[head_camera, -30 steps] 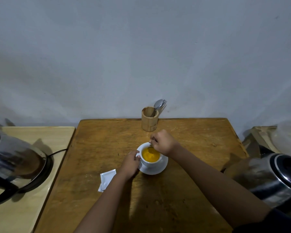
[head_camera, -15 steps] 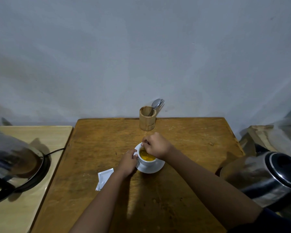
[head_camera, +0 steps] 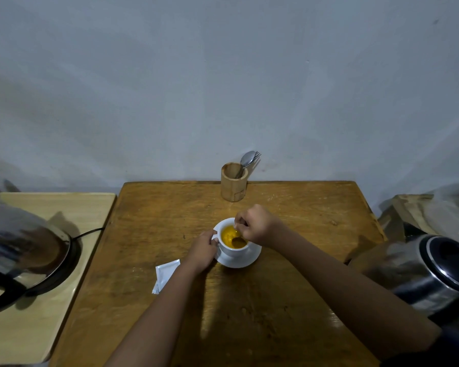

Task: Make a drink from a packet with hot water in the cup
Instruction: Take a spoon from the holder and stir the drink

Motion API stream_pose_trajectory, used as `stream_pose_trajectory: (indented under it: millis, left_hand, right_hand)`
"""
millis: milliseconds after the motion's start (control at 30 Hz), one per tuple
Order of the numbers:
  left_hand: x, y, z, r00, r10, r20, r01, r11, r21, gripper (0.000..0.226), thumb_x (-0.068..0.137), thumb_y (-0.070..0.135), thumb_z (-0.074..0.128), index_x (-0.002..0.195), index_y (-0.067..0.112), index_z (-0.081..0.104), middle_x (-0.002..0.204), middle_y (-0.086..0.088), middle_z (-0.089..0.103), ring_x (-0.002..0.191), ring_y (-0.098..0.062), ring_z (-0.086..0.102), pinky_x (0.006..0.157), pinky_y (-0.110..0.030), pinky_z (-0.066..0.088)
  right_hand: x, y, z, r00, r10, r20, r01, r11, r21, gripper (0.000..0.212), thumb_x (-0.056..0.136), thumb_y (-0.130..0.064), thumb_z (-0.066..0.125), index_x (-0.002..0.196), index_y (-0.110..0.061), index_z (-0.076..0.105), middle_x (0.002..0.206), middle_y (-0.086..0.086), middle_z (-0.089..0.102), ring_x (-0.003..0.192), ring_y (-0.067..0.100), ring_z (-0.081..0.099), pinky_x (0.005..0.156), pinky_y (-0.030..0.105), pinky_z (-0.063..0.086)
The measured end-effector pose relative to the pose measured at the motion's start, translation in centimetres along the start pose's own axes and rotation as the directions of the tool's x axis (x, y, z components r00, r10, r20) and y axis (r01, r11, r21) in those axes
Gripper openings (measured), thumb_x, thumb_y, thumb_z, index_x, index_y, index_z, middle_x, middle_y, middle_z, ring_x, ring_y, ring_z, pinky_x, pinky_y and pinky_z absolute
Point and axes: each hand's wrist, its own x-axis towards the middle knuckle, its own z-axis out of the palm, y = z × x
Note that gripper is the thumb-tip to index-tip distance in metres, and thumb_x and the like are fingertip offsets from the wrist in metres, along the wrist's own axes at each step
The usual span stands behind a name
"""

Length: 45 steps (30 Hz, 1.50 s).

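A white cup (head_camera: 232, 250) stands on a white saucer (head_camera: 240, 260) in the middle of the brown wooden table (head_camera: 289, 213). Orange-yellow drink (head_camera: 228, 234) fills the cup. My left hand (head_camera: 203, 247) grips the cup's handle at its left side. My right hand (head_camera: 255, 225) is just above the cup's right rim, fingers pinched on a spoon (head_camera: 238, 241) whose bowl dips into the drink. A white packet (head_camera: 164, 274) lies flat on the table to the left of my left forearm.
A wooden holder (head_camera: 233, 185) with a spoon and fork stands at the table's far edge. One steel kettle (head_camera: 19, 250) sits on its base on the pale side table at left. Another steel kettle (head_camera: 424, 274) is at the right, beside the table.
My right hand has shifted a little around the cup's rim with the spoon, and more of the drink's surface shows. The left hand stays on the handle.
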Motion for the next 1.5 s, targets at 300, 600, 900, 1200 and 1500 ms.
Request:
stream_pose_trajectory:
  millis: [300, 600, 900, 1200, 1500]
  left_hand:
    - [0.4, -0.4, 0.0, 1.000, 0.002, 0.011, -0.002, 1.000, 0.023, 0.027, 0.094, 0.011, 0.039, 0.113, 0.002, 0.056, 0.120, -0.020, 0.056, 0.110, -0.034, 0.052, 0.089, -0.039, 0.043]
    - [0.0, -0.1, 0.1, 0.999, 0.026, -0.023, -0.026, 0.999, 0.024, 0.033, 0.096, 0.012, 0.038, 0.126, 0.006, 0.050, 0.134, -0.016, 0.050, 0.120, -0.028, 0.048, 0.098, -0.034, 0.038]
    - [0.0, -0.3, 0.2, 0.998, 0.051, -0.024, -0.051, 0.998, 0.024, 0.030, 0.095, 0.011, 0.038, 0.121, 0.007, 0.053, 0.129, -0.015, 0.054, 0.111, -0.026, 0.051, 0.086, -0.029, 0.038]
    - [0.2, -0.3, 0.1, 0.998, 0.064, -0.013, -0.063, 0.997, 0.035, 0.031, 0.095, 0.012, 0.038, 0.122, 0.007, 0.053, 0.130, -0.016, 0.053, 0.111, -0.025, 0.050, 0.086, -0.028, 0.037]
    - [0.2, -0.3, 0.2, 0.998, 0.060, -0.030, -0.059, 0.998, 0.038, 0.031, 0.095, 0.013, 0.039, 0.121, 0.007, 0.054, 0.128, -0.014, 0.054, 0.112, -0.025, 0.051, 0.085, -0.028, 0.037]
  right_hand:
    - [0.8, -1.2, 1.1, 0.993, -0.040, -0.110, 0.047, 0.997, 0.062, 0.025, 0.091, -0.015, 0.050, 0.098, 0.002, 0.068, 0.093, 0.021, 0.071, 0.085, 0.032, 0.064, 0.068, 0.038, 0.048]
    - [0.6, 0.3, 0.1, 0.993, 0.098, -0.073, -0.095, 0.994, 0.046, 0.024, 0.092, -0.018, 0.051, 0.106, -0.004, 0.065, 0.098, 0.014, 0.070, 0.082, 0.022, 0.060, 0.072, 0.035, 0.051]
    - [-0.4, -0.7, 1.4, 0.992, -0.042, -0.122, 0.055, 0.992, 0.112, 0.021, 0.090, -0.013, 0.053, 0.094, 0.002, 0.069, 0.080, 0.020, 0.072, 0.072, 0.030, 0.065, 0.064, 0.038, 0.054]
    - [0.4, -0.2, 1.6, 0.975, 0.073, -0.209, -0.047, 0.991, 0.127, 0.024, 0.091, -0.015, 0.051, 0.094, 0.002, 0.068, 0.086, 0.020, 0.070, 0.077, 0.030, 0.063, 0.060, 0.034, 0.044]
    - [-0.8, 0.0, 1.8, 0.977, -0.001, -0.215, 0.015, 0.998, 0.062, 0.021, 0.090, -0.013, 0.052, 0.087, 0.003, 0.066, 0.073, 0.018, 0.066, 0.059, 0.021, 0.052, 0.049, 0.021, 0.035]
